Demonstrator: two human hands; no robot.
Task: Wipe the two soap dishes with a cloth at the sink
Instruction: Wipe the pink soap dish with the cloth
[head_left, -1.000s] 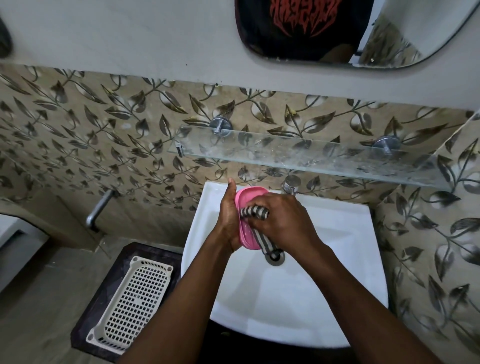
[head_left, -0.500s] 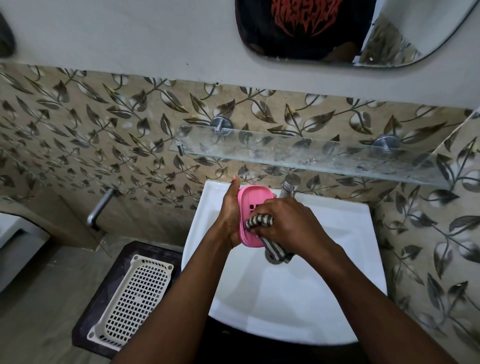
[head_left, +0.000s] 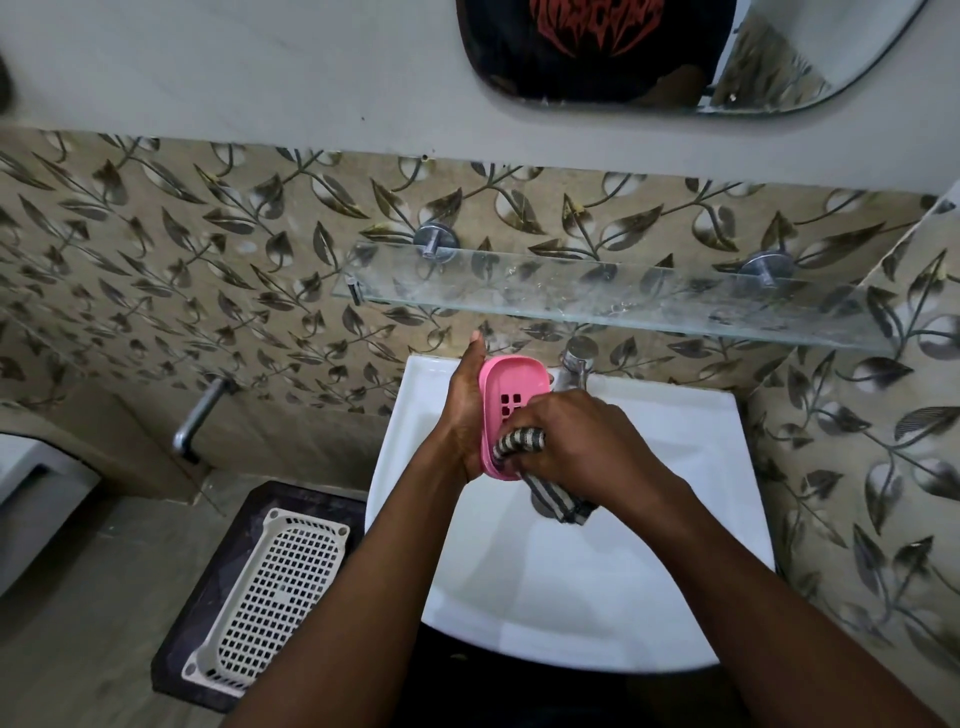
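Over the white sink (head_left: 649, 597), the left hand (head_left: 464, 415) grips a pink soap dish (head_left: 506, 410) upright; the right hand (head_left: 582, 447) clenches a striped cloth (head_left: 522, 441) against it.

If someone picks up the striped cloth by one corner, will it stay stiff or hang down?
The striped cloth would probably hang limp: its free end already droops below the right hand into the sink. It seems soft, since it bunches against the pink soap dish. It is likely light.
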